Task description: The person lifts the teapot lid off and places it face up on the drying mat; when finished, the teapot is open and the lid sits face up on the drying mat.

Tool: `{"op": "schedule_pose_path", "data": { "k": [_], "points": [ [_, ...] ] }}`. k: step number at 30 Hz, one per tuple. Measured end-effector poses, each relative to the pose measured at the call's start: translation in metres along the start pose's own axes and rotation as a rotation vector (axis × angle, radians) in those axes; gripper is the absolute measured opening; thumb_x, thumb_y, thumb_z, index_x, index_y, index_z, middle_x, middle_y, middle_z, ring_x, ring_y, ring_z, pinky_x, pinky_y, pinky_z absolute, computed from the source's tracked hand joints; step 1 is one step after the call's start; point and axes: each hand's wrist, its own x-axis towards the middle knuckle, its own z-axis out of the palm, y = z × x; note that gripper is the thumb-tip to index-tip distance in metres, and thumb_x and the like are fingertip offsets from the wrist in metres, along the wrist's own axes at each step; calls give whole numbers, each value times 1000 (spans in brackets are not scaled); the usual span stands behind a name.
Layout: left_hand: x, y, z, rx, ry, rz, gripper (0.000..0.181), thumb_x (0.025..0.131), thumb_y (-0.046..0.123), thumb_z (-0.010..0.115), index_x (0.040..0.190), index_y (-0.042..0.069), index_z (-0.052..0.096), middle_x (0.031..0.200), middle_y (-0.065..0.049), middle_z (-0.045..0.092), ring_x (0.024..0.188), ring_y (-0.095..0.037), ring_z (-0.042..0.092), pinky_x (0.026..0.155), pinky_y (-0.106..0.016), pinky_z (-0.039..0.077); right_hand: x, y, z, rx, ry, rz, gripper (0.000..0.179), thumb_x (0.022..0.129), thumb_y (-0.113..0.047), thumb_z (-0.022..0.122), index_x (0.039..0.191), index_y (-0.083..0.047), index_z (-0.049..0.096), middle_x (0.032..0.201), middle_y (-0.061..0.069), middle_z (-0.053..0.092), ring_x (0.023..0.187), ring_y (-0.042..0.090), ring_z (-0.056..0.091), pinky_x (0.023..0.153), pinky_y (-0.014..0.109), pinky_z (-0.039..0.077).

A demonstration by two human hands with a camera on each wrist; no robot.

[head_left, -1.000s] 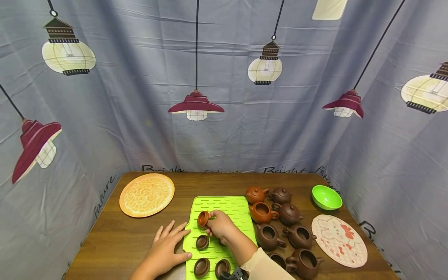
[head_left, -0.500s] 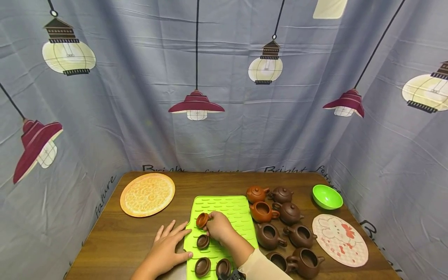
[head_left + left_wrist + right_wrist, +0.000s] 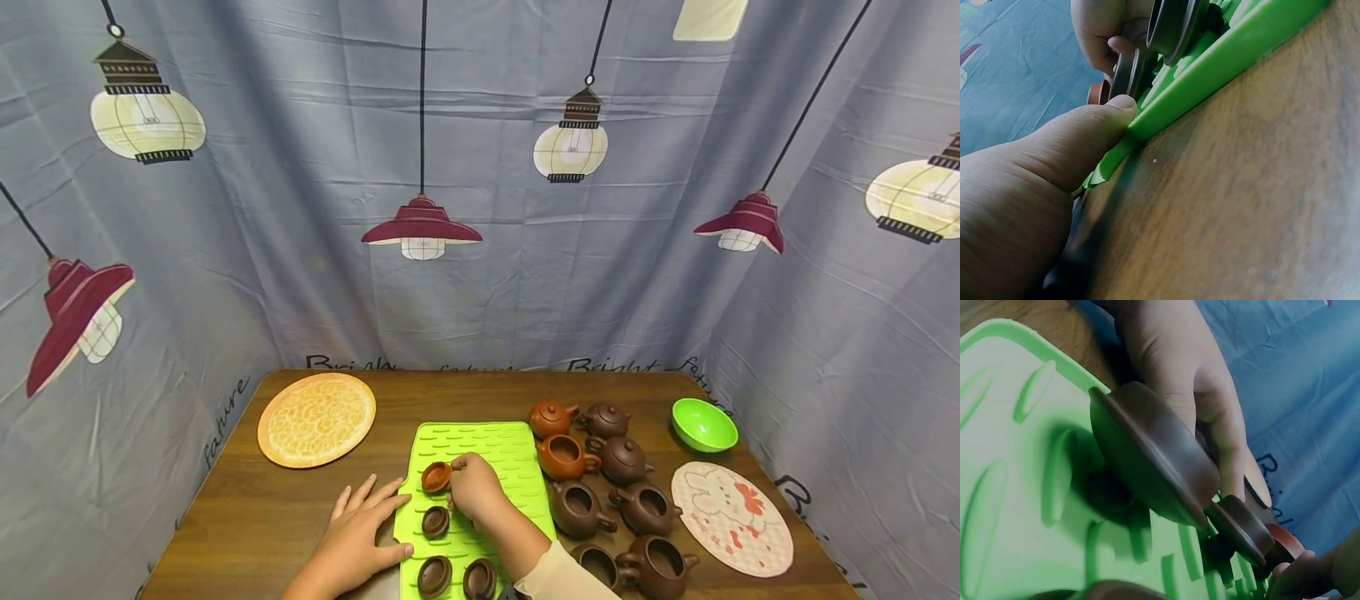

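Observation:
In the head view my right hand [image 3: 477, 490] pinches the rim of an orange-brown teapot lid [image 3: 436, 477], which lies upside down on the green ridged mat [image 3: 487, 437]. The same lid [image 3: 1286, 541] shows beside the right fingers in the right wrist view. Nearer to me on the mat rest upturned dark brown lids, one just below it [image 3: 435, 522] and two more, left [image 3: 434, 576] and right [image 3: 479, 577]. My left hand [image 3: 358, 533] lies flat with fingers spread, fingertips and thumb on the mat's left edge. Its thumb [image 3: 1085, 140] presses there in the left wrist view.
Right of the mat stand several small teapots. An orange one [image 3: 552, 418] wears its lid; another orange one [image 3: 564, 456] and a dark one [image 3: 579, 508] have none. Farther right are a green bowl [image 3: 705, 425] and a rabbit placemat [image 3: 733, 521]; an orange-slice placemat [image 3: 317, 420] lies back left.
The orange-brown lid has gone from tilted in my right hand to nearly flat on the mat, with the fingers still at its rim. My left hand has stayed put.

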Motion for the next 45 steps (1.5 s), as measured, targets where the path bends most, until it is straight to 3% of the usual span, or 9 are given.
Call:
{"op": "schedule_pose_path", "data": {
  "k": [13,24,31,38,45],
  "points": [
    [-1,2,-1,0,6,2,77,83,65,79,145,22,63,165,0,45,157,-47,24,121,-76,0,-12,-4,-4,110,-13,-1,39,101,5,39,139,9,46,94,19,65,66,18,56,61,31,52],
    [-1,2,0,-14,6,-3,78,83,65,79,145,21,63,165,-2,45,157,-49,24,120,-77,0,-29,-12,-12,165,-3,-38,35,104,-2,45,138,4,52,103,20,65,72,19,58,63,33,52],
    [-2,3,-1,-17,-3,3,78,83,63,80,145,20,63,165,-2,44,157,-49,23,120,-77,-1,-39,-13,-38,159,21,-125,24,105,-10,49,123,-1,62,100,12,61,76,21,59,60,31,50],
    [-3,3,1,-31,-14,3,78,83,64,79,145,19,62,166,-2,43,157,-50,22,119,-78,-2,-44,-9,-72,112,126,-160,19,106,-10,52,118,-2,64,100,13,61,76,22,59,58,31,52],
    [-1,2,2,-10,2,3,78,83,64,79,145,20,62,166,-1,44,157,-49,23,120,-78,-1,-36,-5,-107,26,236,-164,15,106,-11,57,118,-5,65,94,11,58,78,27,60,58,31,50]
  ]
}}
